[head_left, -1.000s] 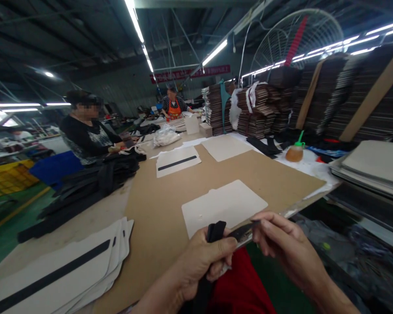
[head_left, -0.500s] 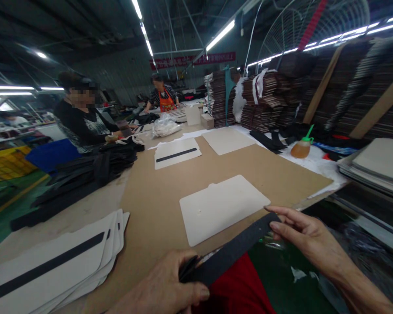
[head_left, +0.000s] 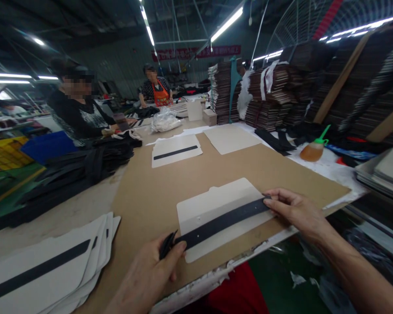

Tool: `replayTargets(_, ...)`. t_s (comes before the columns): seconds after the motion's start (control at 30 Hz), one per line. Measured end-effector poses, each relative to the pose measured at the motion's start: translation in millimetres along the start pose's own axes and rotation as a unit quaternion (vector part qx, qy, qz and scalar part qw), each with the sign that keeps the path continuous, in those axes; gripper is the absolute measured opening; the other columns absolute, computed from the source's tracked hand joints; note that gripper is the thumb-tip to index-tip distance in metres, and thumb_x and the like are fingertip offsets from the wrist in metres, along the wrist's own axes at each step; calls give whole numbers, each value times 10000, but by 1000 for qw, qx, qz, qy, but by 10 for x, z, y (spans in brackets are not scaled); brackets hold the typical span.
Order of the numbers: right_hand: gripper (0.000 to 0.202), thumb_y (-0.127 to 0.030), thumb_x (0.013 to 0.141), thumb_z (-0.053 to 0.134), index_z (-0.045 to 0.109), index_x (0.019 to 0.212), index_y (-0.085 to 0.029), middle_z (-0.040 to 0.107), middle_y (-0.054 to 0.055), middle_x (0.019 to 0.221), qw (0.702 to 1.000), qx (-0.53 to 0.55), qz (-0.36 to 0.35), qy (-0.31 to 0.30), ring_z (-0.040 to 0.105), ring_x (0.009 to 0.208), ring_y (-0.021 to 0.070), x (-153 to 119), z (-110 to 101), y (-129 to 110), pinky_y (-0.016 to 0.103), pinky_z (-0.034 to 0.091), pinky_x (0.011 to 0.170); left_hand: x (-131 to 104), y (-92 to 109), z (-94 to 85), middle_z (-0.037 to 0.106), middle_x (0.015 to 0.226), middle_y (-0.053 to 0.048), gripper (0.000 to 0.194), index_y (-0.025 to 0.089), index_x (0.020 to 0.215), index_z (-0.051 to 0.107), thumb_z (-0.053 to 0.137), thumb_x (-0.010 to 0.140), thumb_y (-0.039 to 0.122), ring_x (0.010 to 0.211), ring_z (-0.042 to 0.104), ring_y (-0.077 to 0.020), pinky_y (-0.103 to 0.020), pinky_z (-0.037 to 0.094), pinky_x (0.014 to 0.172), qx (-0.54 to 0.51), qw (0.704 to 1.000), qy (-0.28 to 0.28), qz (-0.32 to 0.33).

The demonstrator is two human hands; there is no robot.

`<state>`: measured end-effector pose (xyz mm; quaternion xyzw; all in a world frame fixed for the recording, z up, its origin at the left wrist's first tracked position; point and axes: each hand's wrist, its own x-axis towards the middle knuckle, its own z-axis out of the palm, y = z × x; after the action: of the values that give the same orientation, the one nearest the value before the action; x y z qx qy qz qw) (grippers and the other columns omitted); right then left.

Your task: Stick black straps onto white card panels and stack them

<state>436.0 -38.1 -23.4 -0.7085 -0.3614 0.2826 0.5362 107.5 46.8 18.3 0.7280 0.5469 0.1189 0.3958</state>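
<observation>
A long black strip [head_left: 224,221] stretches between my two hands, over a cream board [head_left: 216,198] with rounded corners. My left hand [head_left: 147,266] pinches the strip's left end between thumb and fingers, and more folded black material sticks up within that grip. At the other end, my right hand [head_left: 290,211] pinches the strip near the board's right edge. Two small pale dots show along the strip. Whether the strip touches the board all along its length, I cannot tell.
A stack of cream boards with black strips [head_left: 49,266] lies at left, below a heap of black strips [head_left: 72,170]. Farther back are a striped board [head_left: 177,150] and a plain board [head_left: 232,139]. A bottle of amber liquid [head_left: 312,151] stands at right. Two people work beyond.
Both hands have moved forward and up, carrying the strip from in front of the table edge to over the cream board. The strip now lies across the board's width.
</observation>
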Motion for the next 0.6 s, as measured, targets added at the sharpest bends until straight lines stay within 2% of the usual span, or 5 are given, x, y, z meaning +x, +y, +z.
replayTargets(0.1,514,-543,638,738,689,985,-167,663,4,739,1000,-22,-4,-18,556,621,136,208,49,2,267,394,575,131,-44,60,625,537,-5,448,195,736,670,512,804,609,613,621,-236,-291,404,632,-7,1000,8,-6)
replayTargets(0.2,469,-515,669,708,673,988,-172,650,-10,723,999,-36,2,-40,530,588,125,333,89,18,265,371,557,212,-89,86,577,495,-9,531,195,611,609,495,800,678,540,550,-197,-275,373,576,-49,999,-2,-17)
replayTargets(0.33,400,-478,657,710,664,916,-177,601,-37,650,999,-36,-3,-41,499,554,115,420,155,20,258,362,540,272,-73,77,498,462,41,515,181,738,608,592,732,696,442,394,-122,-223,247,475,-135,989,5,-60)
replayTargets(0.47,381,-468,630,698,664,880,-182,590,-41,624,998,-51,-4,-40,487,542,116,507,201,67,254,357,521,332,-45,82,474,436,59,532,181,820,616,661,646,682,415,343,-104,-205,200,449,-165,983,10,-74)
replayTargets(0.6,361,-464,622,682,672,860,-193,591,-40,616,997,-75,-6,-34,489,538,120,572,205,149,256,352,510,388,-60,114,484,447,54,539,177,805,619,670,625,683,407,325,-93,-201,193,435,-162,983,8,-80)
